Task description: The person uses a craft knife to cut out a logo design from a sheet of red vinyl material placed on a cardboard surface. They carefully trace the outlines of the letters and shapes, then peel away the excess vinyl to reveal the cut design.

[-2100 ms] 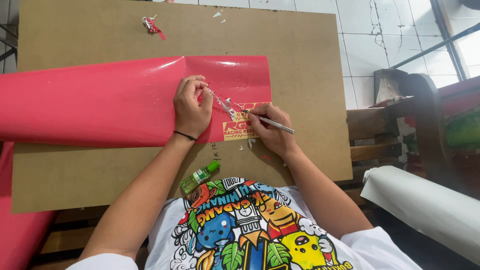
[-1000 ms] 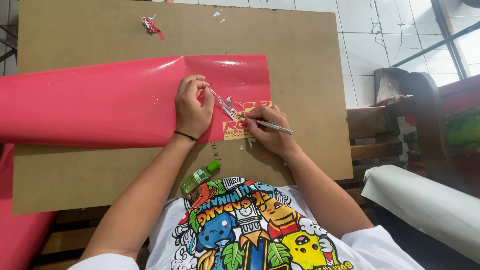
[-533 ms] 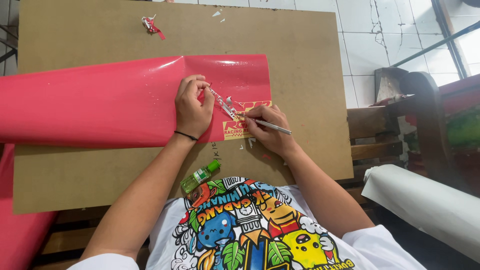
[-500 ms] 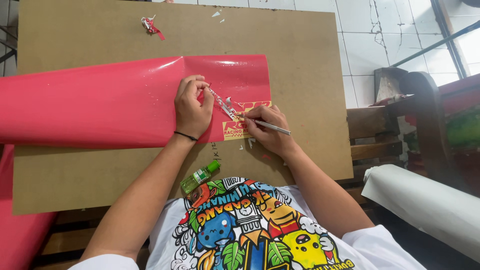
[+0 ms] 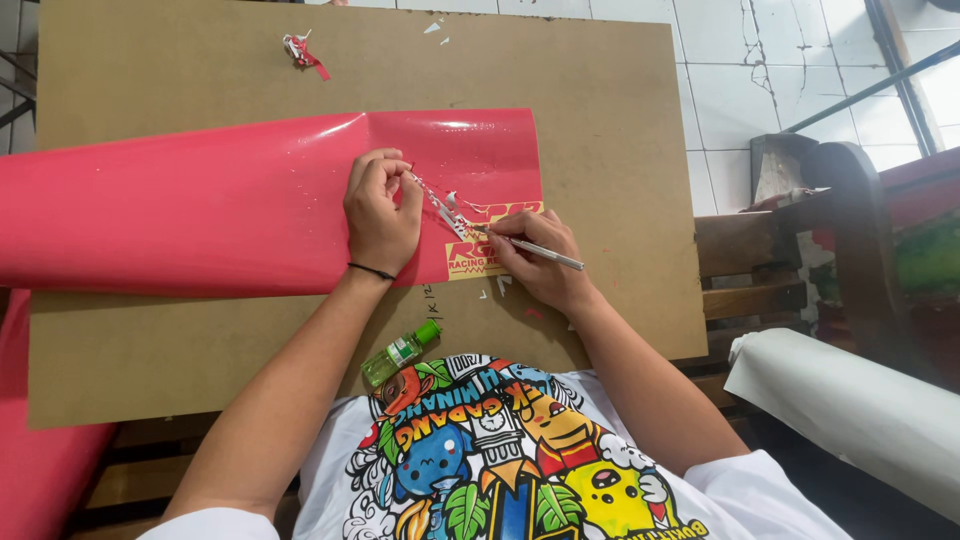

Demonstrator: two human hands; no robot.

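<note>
A red vinyl sheet [image 5: 230, 205] lies flat across a brown board [image 5: 600, 130] that serves as the desk, its left part running off the board's edge, so the cut design at its right end sits close in front of the person. The left hand [image 5: 380, 215] is clenched, thumb and forefinger pinching a thin strip of peeled vinyl [image 5: 437, 200] and holding it taut and raised off the sheet; the strip runs down and to the right, away from that hand, to where it joins the yellow-and-red sticker design [image 5: 480, 255]. The right hand [image 5: 535, 258] grips a slim silver craft knife [image 5: 545, 252] like a pen, tip set on the design just beside the strip's foot, the heel of the hand resting on the board for steadiness. A small green bottle [image 5: 400, 352] lies near the body edge, and a crumpled vinyl scrap [image 5: 302, 50] sits well apart at the far side
</note>
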